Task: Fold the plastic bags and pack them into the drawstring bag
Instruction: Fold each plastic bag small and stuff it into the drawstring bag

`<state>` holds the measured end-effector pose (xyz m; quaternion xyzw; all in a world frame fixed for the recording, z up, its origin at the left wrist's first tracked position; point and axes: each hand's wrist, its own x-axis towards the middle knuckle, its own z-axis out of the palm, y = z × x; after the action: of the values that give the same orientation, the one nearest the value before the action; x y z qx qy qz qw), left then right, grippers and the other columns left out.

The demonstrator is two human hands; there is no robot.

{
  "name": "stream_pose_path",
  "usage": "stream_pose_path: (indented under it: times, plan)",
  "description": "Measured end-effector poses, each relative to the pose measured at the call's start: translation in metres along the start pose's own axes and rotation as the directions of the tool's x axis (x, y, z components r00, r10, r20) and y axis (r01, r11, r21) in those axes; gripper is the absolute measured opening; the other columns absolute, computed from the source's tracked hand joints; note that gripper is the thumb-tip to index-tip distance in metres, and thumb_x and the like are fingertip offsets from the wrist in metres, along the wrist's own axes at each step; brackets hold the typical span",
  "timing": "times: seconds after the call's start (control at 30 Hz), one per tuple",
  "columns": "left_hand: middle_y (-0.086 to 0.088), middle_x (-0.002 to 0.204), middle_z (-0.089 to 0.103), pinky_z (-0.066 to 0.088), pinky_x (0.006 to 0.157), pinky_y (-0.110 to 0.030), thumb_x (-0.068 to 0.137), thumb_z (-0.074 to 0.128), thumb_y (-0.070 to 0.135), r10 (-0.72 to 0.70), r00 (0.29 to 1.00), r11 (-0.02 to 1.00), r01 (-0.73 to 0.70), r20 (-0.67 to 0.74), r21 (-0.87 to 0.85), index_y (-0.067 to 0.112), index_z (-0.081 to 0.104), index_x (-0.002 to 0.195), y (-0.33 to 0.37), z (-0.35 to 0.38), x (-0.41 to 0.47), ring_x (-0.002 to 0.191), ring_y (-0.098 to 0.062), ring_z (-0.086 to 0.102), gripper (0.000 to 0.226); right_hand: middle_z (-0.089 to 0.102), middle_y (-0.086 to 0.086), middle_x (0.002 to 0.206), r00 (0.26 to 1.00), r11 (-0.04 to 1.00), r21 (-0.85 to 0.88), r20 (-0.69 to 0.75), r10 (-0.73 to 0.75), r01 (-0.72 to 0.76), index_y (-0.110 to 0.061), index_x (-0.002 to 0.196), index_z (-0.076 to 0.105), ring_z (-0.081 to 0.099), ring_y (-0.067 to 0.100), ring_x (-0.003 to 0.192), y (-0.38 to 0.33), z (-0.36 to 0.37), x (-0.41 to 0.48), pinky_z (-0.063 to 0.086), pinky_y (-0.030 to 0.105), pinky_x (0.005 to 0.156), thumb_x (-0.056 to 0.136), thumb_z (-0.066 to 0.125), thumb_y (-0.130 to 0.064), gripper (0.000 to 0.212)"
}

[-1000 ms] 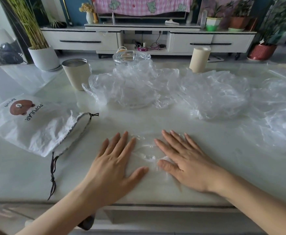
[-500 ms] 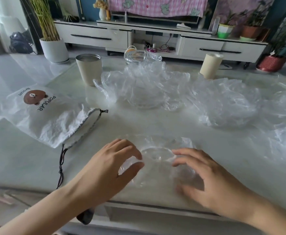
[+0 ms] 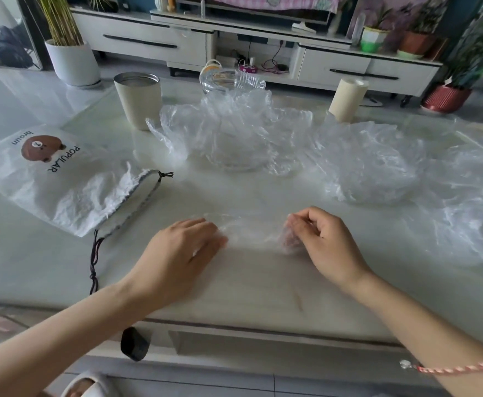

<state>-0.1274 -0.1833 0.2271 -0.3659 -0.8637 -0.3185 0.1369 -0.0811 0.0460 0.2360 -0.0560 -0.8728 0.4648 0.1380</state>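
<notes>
A: Where is the bag being worked on?

B: The clear plastic bag (image 3: 249,229) lies on the table (image 3: 234,287), near its front edge, stretched between the two hands. The right hand (image 3: 324,239) has its fingers curled and pinching one bunched end. The left hand (image 3: 180,253) rests on the other end with fingers close together; whether it grips or only presses, I cannot tell.

A: So how far along is the job?

B: Early, I judge. This one looks part-folded at most. Loose plastic bags (image 3: 372,161) are heaped unfolded farther back and to the right, and the drawstring bag (image 3: 62,184) lies flat to the left, mouth toward the hands, cord trailing. It looks nearly empty, though its inside is hidden.

A: What remains?

B: Finishing this fold, packing it, then the whole pile.
</notes>
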Motion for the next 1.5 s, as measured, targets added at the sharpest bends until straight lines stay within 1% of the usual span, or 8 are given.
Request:
stream_pose_path:
  times: [0.3,0.5,0.8,0.93,1.1,1.2,1.3,1.5]
  plan:
    - [-0.002,0.055,0.041,0.028,0.056,-0.034,0.097,0.031,0.049,-0.415,0.910,0.888,0.402,0.010,0.224,0.013,0.037,0.060,0.002,0.011,0.032,0.074,-0.040,0.054,0.052,0.065,0.007,0.079,0.990,0.854,-0.507,-0.126,0.063,-0.119,-0.017,0.074,0.046,0.058,0.034,0.083,-0.011,0.018,0.016,0.034,0.032,0.062,0.095,0.044,-0.044,0.035]
    - [-0.012,0.093,0.063,0.035,0.063,-0.034,0.096,0.035,0.047,-0.420,0.907,0.831,0.389,-0.010,0.398,0.016,0.041,0.112,0.001,0.012,0.037,0.088,-0.037,0.060,0.035,0.065,0.009,0.085,0.989,0.739,-0.665,-0.150,0.012,-0.109,-0.017,0.079,0.040,0.061,0.033,0.087,-0.005,0.011,0.020,0.030,0.032,0.062,0.094,0.044,-0.048,0.035]
    - [0.002,0.069,0.041,0.031,0.060,-0.029,0.082,0.070,0.021,-0.183,0.982,0.979,0.187,-0.055,0.077,0.022,0.032,0.061,-0.018,0.011,0.035,0.063,-0.019,0.040,0.043,0.061,0.008,0.096,0.984,0.639,-0.764,-0.167,-0.059,-0.091,-0.012,0.091,0.045,0.059,0.032,0.088,0.017,-0.014,0.018,0.032,0.032,0.060,0.097,0.040,-0.041,0.031]
    - [0.008,0.051,0.035,0.025,0.044,-0.017,0.083,0.069,0.015,-0.372,0.928,0.895,0.354,-0.017,-0.271,0.018,0.032,0.061,-0.008,0.000,0.043,0.045,-0.009,0.028,0.044,0.060,0.002,0.090,0.987,0.810,-0.576,-0.161,0.024,-0.114,-0.012,0.090,0.054,0.057,0.027,0.087,0.021,-0.024,0.021,0.035,0.030,0.065,0.094,0.051,-0.029,0.017]
    - [0.004,0.039,0.044,0.029,0.032,-0.015,0.078,0.067,0.019,-0.361,0.892,0.645,0.450,0.273,-0.618,0.012,0.032,0.062,0.033,-0.021,0.044,0.033,-0.003,0.029,0.039,0.063,-0.004,0.105,0.980,0.933,0.321,0.167,0.111,-0.160,-0.024,0.105,0.055,0.058,0.008,0.099,-0.025,-0.038,0.009,0.046,0.017,0.086,0.074,0.072,-0.029,0.035]
    - [0.004,0.041,0.042,0.025,0.032,-0.013,0.069,0.066,0.026,-0.246,0.882,0.569,0.467,0.403,-0.677,0.012,0.033,0.062,0.052,-0.025,0.034,0.035,-0.005,0.026,0.037,0.058,-0.009,0.126,0.818,0.906,0.319,0.574,0.049,-0.278,-0.028,0.126,0.046,0.054,-0.001,0.115,-0.050,-0.031,-0.011,0.044,0.015,0.094,0.063,0.078,-0.038,0.071]
    - [0.009,0.041,0.035,0.024,0.033,-0.012,0.073,0.073,0.029,-0.168,0.867,0.610,0.465,0.469,-0.642,0.014,0.035,0.060,0.060,-0.021,0.032,0.035,-0.005,0.024,0.042,0.065,-0.007,0.109,0.674,0.896,0.261,0.737,0.055,-0.358,-0.019,0.117,0.056,0.062,0.006,0.104,-0.055,-0.017,-0.024,0.049,0.017,0.085,0.075,0.068,-0.023,0.044]
    - [0.006,0.042,0.048,0.028,0.031,-0.016,0.074,0.072,0.029,-0.315,0.922,0.830,0.383,0.226,-0.406,0.015,0.050,0.067,0.049,-0.026,0.050,0.033,-0.005,0.035,0.027,0.049,-0.008,0.057,0.791,0.891,0.276,0.597,0.135,-0.361,-0.016,0.065,0.054,0.046,0.003,0.051,-0.047,-0.023,-0.024,0.040,0.015,0.050,0.079,0.069,-0.016,0.020]
